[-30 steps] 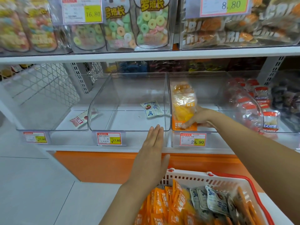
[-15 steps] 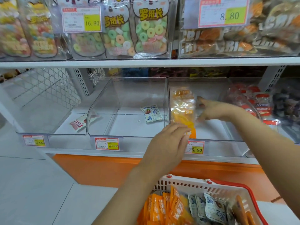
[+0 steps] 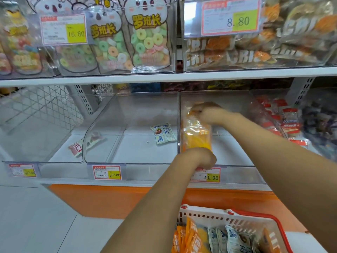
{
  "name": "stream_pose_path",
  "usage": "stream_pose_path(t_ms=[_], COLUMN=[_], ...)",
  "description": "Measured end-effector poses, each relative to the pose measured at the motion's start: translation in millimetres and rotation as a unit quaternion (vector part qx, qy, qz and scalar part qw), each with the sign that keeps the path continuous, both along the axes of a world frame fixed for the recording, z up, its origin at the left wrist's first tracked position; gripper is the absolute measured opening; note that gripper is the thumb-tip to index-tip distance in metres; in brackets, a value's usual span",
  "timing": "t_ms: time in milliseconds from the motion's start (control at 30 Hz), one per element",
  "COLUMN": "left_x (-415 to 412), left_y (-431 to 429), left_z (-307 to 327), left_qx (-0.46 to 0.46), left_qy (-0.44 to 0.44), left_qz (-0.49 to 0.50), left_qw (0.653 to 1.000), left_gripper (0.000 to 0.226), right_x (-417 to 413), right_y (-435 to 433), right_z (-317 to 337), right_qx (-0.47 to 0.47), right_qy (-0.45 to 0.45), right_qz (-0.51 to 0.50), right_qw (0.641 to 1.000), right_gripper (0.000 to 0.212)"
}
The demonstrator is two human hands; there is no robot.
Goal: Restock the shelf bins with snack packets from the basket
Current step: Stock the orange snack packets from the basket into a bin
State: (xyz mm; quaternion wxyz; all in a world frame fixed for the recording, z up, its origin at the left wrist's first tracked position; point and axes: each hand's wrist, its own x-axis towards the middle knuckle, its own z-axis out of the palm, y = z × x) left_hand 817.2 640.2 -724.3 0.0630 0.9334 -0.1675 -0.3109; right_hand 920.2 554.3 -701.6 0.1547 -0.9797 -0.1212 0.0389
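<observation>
Though blurred, looks pinched at the top seam by the right hand (image 3: 207, 114): orange packet (image 3: 197, 136), upright, long axis vertical, hanging straight below that grip. Meets the left hand (image 3: 199, 158) at its lower edge — curled there, fingers hidden behind the knuckles, so cannot tell whether gripping or merely steadying. Stands inside the right-hand clear bin (image 3: 237, 172), flat against its left wall. Glossy crinkled film, see-through above, opaque orange below; limp, likely to flop once let go. Lies well above the basket (image 3: 209, 216) — white lattice plastic, red-rimmed, holding more orange and pale blue packets.
</observation>
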Motion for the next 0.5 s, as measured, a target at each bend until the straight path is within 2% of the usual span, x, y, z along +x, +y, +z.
stream_pose_path(t_ms=[133,200,267,300,367,433,500], left_x=[4.6,6.5,7.7,8.5,9.6,6.6,7.5], left_y=[-3.0,-3.3,-3.9,-4.1,-4.2,-2.5,-4.3], left_z=[-8.0,-12.0,-14.8,-17.2,-23.8,-25.4,-26.4], left_qx=[-0.016,-0.028,-0.043,-0.055,-0.08,-0.12,-0.116], left_qy=[0.012,0.006,-0.002,-0.005,-0.025,-0.052,-0.055], left_qz=[0.036,0.055,0.069,0.085,0.129,0.192,0.21], left_qw=[0.999,0.998,0.997,0.995,0.988,0.973,0.969], left_gripper=[0.032,0.035,0.036,0.035,0.028,0.023,0.031], right_x=[-5.7,-5.7,-4.7,-5.5,-8.4,-19.0,-21.2], right_y=[-1.4,-3.0,-7.4,-9.9,-13.8,-11.2,-6.7], right_z=[-15.8,-20.4,-25.8,-27.5,-31.9,-34.1,-36.2], right_qx=[-0.03,0.057,0.195,0.269,0.378,0.435,0.512], right_qy=[0.001,-0.005,-0.047,-0.035,0.094,0.219,0.266], right_qz=[0.028,0.005,-0.076,-0.139,-0.248,-0.282,-0.275], right_qw=[0.999,0.998,0.977,0.952,0.887,0.827,0.769], right_gripper=[0.042,0.041,0.038,0.038,0.045,0.046,0.055])
